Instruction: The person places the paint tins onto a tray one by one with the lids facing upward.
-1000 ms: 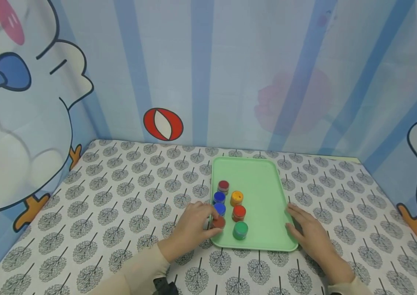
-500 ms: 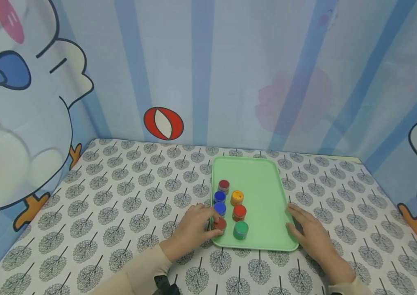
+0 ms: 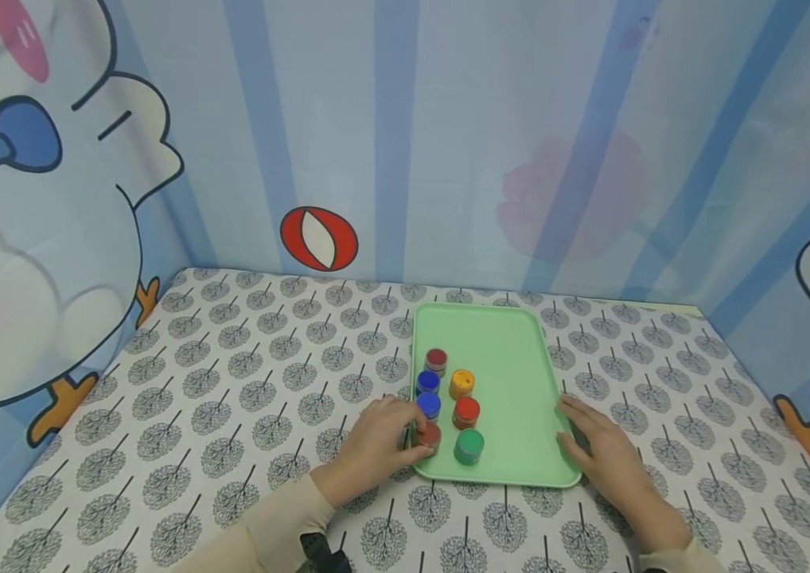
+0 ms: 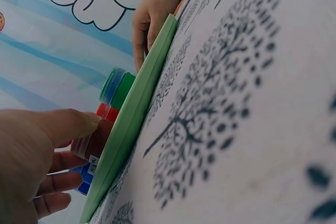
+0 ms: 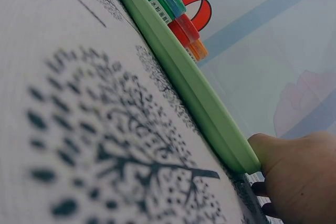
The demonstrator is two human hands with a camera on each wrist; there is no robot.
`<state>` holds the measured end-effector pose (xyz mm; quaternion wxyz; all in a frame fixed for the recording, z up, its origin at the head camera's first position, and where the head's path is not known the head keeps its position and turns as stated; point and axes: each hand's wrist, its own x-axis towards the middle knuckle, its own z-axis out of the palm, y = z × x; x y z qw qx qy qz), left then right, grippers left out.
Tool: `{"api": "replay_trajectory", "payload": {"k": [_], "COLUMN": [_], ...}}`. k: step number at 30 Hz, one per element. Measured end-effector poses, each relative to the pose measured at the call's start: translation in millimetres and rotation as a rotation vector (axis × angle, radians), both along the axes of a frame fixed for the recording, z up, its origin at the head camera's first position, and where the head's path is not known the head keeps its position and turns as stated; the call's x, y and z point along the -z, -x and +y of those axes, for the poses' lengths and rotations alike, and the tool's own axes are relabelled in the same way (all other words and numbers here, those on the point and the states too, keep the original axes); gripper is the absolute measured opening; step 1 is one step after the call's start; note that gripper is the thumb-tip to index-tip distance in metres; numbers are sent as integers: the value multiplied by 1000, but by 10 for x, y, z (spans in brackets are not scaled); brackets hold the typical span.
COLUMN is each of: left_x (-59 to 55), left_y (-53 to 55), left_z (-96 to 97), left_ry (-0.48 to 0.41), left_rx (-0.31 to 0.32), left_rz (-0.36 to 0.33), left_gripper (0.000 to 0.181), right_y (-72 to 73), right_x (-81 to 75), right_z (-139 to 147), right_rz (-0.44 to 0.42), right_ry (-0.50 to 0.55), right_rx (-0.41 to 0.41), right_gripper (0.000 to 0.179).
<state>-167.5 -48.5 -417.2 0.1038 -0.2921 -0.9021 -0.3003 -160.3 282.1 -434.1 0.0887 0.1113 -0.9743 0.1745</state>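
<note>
My left hand (image 3: 375, 439) pinches a brown paint jar (image 3: 430, 438) between thumb and fingers at the near left corner of a light green tray (image 3: 519, 382). In the left wrist view the thumb lies against the brown jar (image 4: 96, 141), which stands on the tray. Behind it, along the left side, are two blue-lidded jars (image 3: 428, 406) and a dark red one (image 3: 437, 362). A second row holds a green jar (image 3: 469, 447), a red jar (image 3: 466, 413) and an orange jar (image 3: 461, 384). My right hand (image 3: 607, 452) touches the tray's right rim, fingers fairly straight.
The tray lies on a white tablecloth (image 3: 269, 382) printed with dark trees. Its raised rim runs all around. Behind the table hangs a striped blue backdrop (image 3: 448, 159) with cartoon figures.
The view shifts very slightly. Both hands, the tray and the jars stay practically in place, with the left hand holding the brown paint jar throughout.
</note>
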Motion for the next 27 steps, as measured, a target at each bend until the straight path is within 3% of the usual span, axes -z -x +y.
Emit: {"api": "replay_trajectory", "payload": {"k": [16, 27], "left_x": [13, -12], "left_y": [14, 19], "left_z": [6, 0], "left_ry": [-12, 44], "left_rx": [28, 31], "left_rz": [-7, 102], "left_gripper": [23, 24], "right_y": [2, 49], "right_x": [-17, 0], "right_z": [21, 9], "right_rz": [2, -4], "right_ry": [10, 20], "right_rx": [-5, -17], "right_gripper": [51, 51]}}
